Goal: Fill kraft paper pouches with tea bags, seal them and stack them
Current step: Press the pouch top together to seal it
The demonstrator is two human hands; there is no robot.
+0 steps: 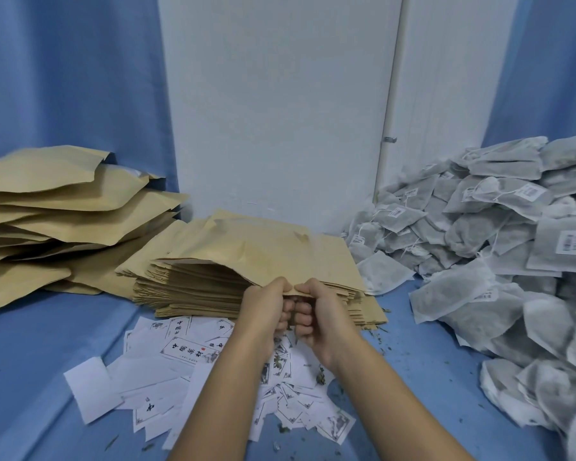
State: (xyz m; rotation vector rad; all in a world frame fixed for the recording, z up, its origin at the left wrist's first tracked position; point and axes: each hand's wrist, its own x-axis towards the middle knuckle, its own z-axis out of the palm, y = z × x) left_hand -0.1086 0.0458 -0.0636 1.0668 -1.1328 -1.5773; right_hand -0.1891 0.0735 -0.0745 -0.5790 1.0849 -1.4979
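A kraft paper pouch (273, 251) lies on top of a thick stack of flat empty pouches (193, 291) in the middle of the blue table. My left hand (266, 306) and my right hand (316, 307) sit side by side, both pinching the near edge of the top pouch with curled fingers. A large heap of grey mesh tea bags (499, 241) with strings and white tags fills the right side. Filled, bulging kraft pouches (64, 207) are piled at the left.
White printed paper labels (187, 364) lie scattered on the blue cloth (30, 377) in front of the stack, under my forearms. Loose tea crumbs dot the cloth near the labels. A white wall panel and blue curtains stand behind.
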